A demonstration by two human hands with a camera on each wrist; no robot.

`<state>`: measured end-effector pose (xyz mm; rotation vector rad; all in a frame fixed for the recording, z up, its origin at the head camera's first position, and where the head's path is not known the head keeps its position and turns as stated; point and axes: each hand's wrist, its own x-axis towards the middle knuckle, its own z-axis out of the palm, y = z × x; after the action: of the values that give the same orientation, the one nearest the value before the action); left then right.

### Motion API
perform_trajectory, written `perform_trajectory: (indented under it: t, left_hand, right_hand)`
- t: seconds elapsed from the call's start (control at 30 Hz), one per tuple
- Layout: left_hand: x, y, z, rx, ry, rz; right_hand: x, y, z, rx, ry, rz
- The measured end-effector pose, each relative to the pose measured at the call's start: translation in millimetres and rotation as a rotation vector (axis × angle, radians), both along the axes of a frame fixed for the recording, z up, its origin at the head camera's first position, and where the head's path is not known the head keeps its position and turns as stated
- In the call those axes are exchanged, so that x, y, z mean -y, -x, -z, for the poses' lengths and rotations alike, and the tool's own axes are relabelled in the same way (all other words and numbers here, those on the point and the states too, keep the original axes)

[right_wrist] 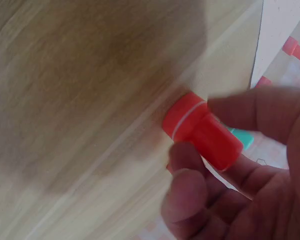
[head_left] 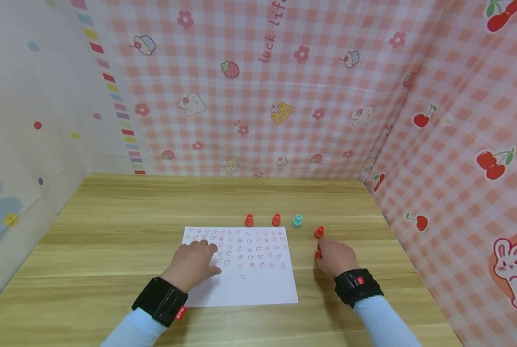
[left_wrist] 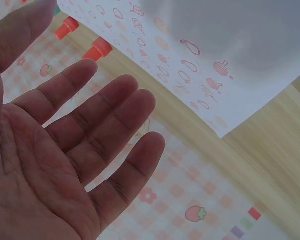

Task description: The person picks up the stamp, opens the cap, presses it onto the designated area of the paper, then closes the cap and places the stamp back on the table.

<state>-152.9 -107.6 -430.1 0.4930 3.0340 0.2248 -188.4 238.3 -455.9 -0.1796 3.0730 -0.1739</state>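
My right hand (head_left: 337, 259) pinches a red toy stamp (right_wrist: 206, 131) with curled fingers, to the right of the paper. A pale line rings the stamp near its wide end. Just beyond that hand stands another red stamp (head_left: 319, 233). My left hand (head_left: 192, 265) is over the left part of a white sheet of paper (head_left: 258, 291), its fingers spread and holding nothing. Whether it touches the sheet cannot be told. Rows of small red, pink and pale orange prints (left_wrist: 191, 47) cover the sheet's upper part.
Two red stamps (head_left: 249, 220) (head_left: 276, 220) and a teal stamp (head_left: 297, 221) stand on the wooden table (head_left: 154, 202) along and beyond the sheet's far edge. Patterned cloth (head_left: 258, 96) hangs behind the table and at both sides.
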Motion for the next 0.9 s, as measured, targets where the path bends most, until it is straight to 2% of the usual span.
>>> perform_trajectory:
  t: [0.17, 0.33, 0.47, 0.6, 0.9]
  left_hand:
    - [1, -0.4, -0.1, -0.01, -0.001, -0.001]
    - [2, -0.3, 0.4, -0.006, -0.002, -0.002]
    - [2, -0.2, 0.7, 0.01, -0.002, -0.004]
    - [3, -0.3, 1.3, 0.02, -0.005, -0.004]
    - [3, -2.4, 4.4, 0.01, -0.012, -0.001]
  right_hand:
    - [-3, 0.6, -7.2, 0.042, 0.033, 0.036]
    - [-7, 6.4, -22.0, 0.022, 0.048, 0.054]
    - [-11, 16.9, -28.2, -0.002, 0.048, 0.072]
    - [-13, 28.5, -29.9, -0.026, 0.041, 0.077]
    - [-16, 51.4, -20.4, 0.022, 0.045, 0.081]
